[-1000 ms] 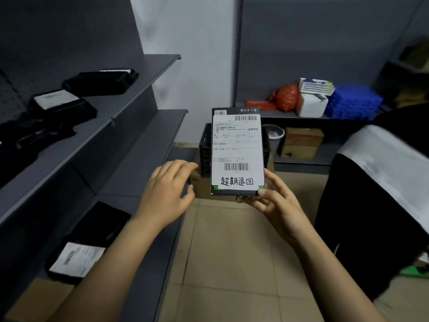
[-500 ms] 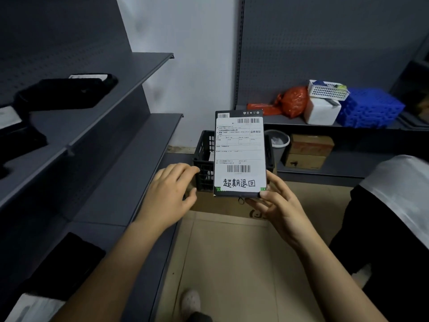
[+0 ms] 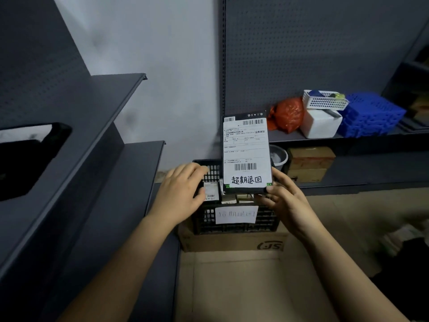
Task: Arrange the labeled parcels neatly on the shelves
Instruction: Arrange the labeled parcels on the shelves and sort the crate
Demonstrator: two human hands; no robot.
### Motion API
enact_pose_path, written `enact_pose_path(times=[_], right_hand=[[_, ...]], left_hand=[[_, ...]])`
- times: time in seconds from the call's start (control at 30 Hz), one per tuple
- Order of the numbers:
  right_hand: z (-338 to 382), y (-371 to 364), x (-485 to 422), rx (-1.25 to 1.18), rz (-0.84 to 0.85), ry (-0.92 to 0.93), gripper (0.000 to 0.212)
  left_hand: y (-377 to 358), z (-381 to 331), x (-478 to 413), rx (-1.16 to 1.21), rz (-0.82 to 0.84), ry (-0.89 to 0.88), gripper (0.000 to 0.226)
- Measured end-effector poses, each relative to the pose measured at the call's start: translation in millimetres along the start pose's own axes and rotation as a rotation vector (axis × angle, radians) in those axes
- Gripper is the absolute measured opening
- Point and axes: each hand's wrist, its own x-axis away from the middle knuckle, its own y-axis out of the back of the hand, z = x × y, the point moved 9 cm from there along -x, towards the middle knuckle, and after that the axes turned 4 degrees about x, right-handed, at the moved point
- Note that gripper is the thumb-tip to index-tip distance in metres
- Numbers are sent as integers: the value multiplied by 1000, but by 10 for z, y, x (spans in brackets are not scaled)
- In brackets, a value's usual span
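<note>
Right hand (image 3: 284,201) pinches the labeled parcel (image 3: 246,154) by its bottom edge, upright over the black crate (image 3: 234,220), left hand (image 3: 180,194) loose & empty beside it; prob. light, stiff, slick-faced box, so grip both long edges.

Parcel stockroom — grey pegboard shelves (image 3: 97,117), black crate (image 3: 234,223) of parcels
</note>
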Motion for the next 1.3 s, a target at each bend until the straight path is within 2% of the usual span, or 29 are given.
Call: enact_pose_path(times=[0.13,0.37,0.7,1.1,1.2,1.3], right_hand=[[-45,9,-583,-18,-42,-15,48],[-229,170,-1709,-14,-35,-79,56],[-994,613,-3184,42,-13,-363,50],[-2453,784,-3735,42,-17,-650,49],[-2922,750,-3774,65,-22,-718,52],[-3383,707,-3816,74,-42,-792,52]], left_hand=[[-262,335,-443,28,-6,-19,41],[-975,846,-1180,55,29,0,40],[-2437,1566,-1858,94,227,167,43],[-3847,2310,-1303,218,450,428,39],[-4154,2461,-980,343,448,616,33],[-4527,2547,-599,506,494,829,40]])
